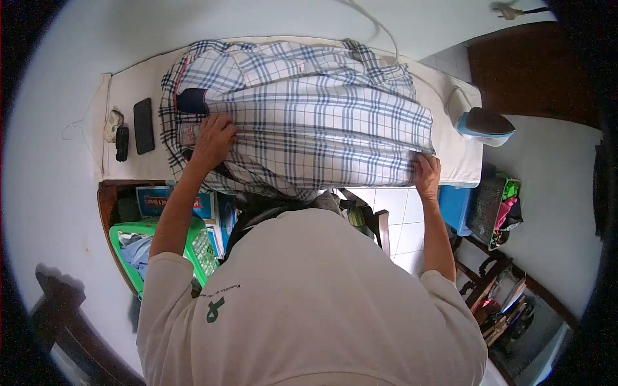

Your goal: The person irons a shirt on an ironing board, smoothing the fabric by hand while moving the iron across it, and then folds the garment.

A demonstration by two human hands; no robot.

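Matt woven checked cotton shirt (309, 116) on a cloth-covered ironing board (460, 161); glossy plastic iron (484, 125), green plastic laundry basket (199, 248), glossy black phone (143, 125)

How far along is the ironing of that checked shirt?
The plaid shirt already lies spread across the ironing board. Both hands, left hand and right hand, are smoothing its near edge. The iron stands parked at the board's end, so pressing this side seemingly remains.
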